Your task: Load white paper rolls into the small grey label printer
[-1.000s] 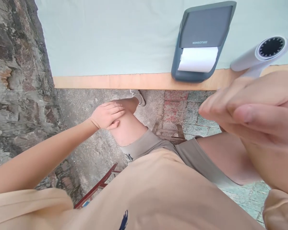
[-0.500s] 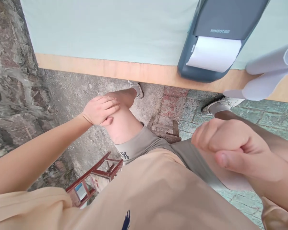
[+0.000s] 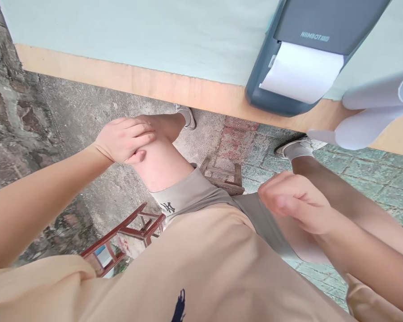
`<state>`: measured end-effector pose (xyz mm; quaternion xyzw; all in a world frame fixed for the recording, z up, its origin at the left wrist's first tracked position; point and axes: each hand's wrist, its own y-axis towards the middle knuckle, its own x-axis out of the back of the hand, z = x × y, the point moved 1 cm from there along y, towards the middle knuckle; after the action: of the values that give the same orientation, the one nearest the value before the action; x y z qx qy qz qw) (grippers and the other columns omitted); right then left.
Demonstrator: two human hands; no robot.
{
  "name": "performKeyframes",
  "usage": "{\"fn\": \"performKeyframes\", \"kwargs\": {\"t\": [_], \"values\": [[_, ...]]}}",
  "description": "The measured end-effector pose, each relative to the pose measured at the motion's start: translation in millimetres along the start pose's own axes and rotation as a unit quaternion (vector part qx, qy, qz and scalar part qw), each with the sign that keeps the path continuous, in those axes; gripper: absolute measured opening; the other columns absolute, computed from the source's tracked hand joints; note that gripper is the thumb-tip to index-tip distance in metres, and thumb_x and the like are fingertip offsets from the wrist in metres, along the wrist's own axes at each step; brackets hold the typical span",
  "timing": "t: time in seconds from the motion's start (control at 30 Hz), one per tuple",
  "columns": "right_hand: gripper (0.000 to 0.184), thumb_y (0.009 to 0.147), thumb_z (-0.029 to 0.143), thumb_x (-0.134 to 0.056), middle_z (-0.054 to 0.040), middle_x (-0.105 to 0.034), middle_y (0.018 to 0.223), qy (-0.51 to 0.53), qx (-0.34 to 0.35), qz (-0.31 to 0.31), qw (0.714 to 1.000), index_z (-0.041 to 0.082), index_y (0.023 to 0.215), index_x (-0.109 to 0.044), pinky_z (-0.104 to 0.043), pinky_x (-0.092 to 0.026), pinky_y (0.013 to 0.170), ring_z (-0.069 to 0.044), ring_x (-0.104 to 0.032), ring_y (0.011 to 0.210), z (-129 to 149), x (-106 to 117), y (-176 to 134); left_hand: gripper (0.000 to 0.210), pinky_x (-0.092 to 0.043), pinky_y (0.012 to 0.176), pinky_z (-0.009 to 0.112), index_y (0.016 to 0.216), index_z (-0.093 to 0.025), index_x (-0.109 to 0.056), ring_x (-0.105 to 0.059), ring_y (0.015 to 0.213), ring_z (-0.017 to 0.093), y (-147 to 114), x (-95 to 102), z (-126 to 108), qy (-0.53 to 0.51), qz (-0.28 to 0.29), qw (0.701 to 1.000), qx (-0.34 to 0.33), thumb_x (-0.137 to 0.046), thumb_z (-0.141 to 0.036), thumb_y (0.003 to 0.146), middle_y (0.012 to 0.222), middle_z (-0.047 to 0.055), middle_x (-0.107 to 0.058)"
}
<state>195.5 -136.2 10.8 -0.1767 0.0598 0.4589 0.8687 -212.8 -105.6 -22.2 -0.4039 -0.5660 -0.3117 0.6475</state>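
My left hand (image 3: 126, 138) rests on my left knee, its fingers lying over the kneecap with nothing held. Above my right thigh, my right hand (image 3: 293, 201) is curled into a fist, and nothing shows in it. On the table (image 3: 137, 76) ahead of me lies a dark grey-blue NIIMBOT label printer (image 3: 272, 85), with white paper (image 3: 304, 71) coming out of its slot. Right of it is a roll of white paper (image 3: 376, 91), its loose end curling over the table's edge. Both hands are apart from these things.
A rough stone wall (image 3: 6, 112) runs along the left. Behind my left side stands a red-brown wooden chair (image 3: 121, 237). A small wooden stool (image 3: 226, 179) shows beneath me. The floor is concrete and green-grey paving (image 3: 366, 165).
My right fist has moved left and away from the camera. My left hand stays on the knee. The view has shifted and turned slightly.
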Motion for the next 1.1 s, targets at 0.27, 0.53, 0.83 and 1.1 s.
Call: {"fn": "performKeyframes", "kwargs": {"t": [0.27,0.53,0.83,1.1], "values": [[0.024,0.089,0.024,-0.05,0.0039,-0.071,0.079,-0.277,-0.13,-0.135,0.942,0.025,0.11,-0.061,-0.02,-0.038,0.053,-0.006,-0.055,0.05,-25.9,-1.3,9.1,0.047,-0.046,0.081,0.034,0.108,-0.019,-0.059,-0.058,0.102,0.021,3.0,-5.8,8.5,-0.02,-0.022,1.0,-0.008,-0.037,-0.049,0.079,0.103,0.005,-0.071],[0.058,0.076,0.0,-0.037,0.0132,-0.052,0.046,-0.332,-0.132,-0.189,0.915,0.029,0.123,-0.053,-0.03,-0.056,0.083,-0.012,-0.065,0.054,-25.6,1.2,8.6,0.048,-0.045,0.083,0.035,0.109,-0.02,-0.059,-0.059,0.105,0.021,-2.6,-5.4,11.6,-0.035,-0.011,0.999,0.003,-0.033,-0.05,0.083,0.105,0.005,-0.071],[0.039,0.074,-0.003,-0.037,0.0065,-0.071,0.099,-0.305,-0.053,-0.147,0.939,0.023,0.098,-0.056,-0.013,-0.048,0.047,-0.004,-0.064,0.052,-10.9,0.7,8.9,0.051,-0.044,0.091,0.036,0.115,-0.02,-0.055,-0.058,0.113,0.022,-5.6,-6.9,10.7,-0.043,0.041,0.998,0.005,-0.029,-0.054,0.087,0.115,0.004,-0.068],[0.028,0.074,-0.006,-0.032,0.0094,-0.041,0.039,-0.309,0.041,-0.154,0.938,0.021,0.073,-0.039,-0.006,-0.043,0.048,-0.009,-0.069,0.094,4.0,2.1,13.6,0.05,-0.048,0.082,0.034,0.109,-0.024,-0.058,-0.064,0.103,0.021,-2.8,-6.7,7.1,-0.023,-0.005,1.0,-0.001,-0.029,-0.054,0.082,0.108,0.002,-0.071]]}}
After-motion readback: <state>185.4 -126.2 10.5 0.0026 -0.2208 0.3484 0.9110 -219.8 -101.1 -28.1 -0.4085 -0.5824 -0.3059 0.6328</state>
